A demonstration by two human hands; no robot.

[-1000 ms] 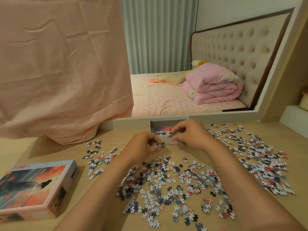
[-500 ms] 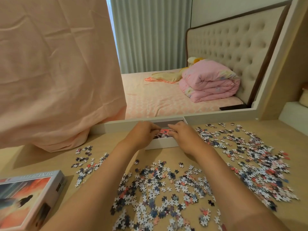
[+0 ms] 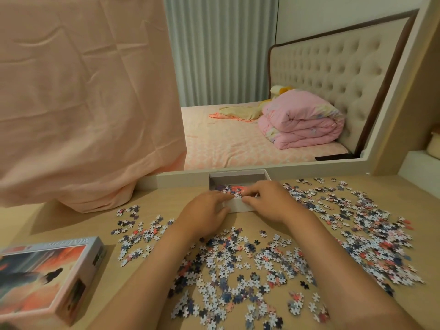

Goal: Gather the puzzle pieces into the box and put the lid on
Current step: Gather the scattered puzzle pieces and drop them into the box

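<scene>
Wooden desk (image 3: pixel 71 225): left hand (image 3: pixel 204 214) and right hand (image 3: pixel 271 203), fingers curled, grip unclear, at white box (image 3: pixel 238 203) front rim, loose puzzle pieces (image 3: pixel 240 265) nearer.

A pale wood-look tabletop (image 3: pixel 71 225), smooth and matt, carries flat cardboard puzzle pieces (image 3: pixel 238 265) with printed faces. The open box (image 3: pixel 238 178) is plain matt white card. The lid (image 3: pixel 47 277) is printed card with a slight sheen. Peach cloth (image 3: pixel 83 103), soft and creased, hangs behind. The mirror (image 3: pixel 262 91) is glossy glass.
</scene>
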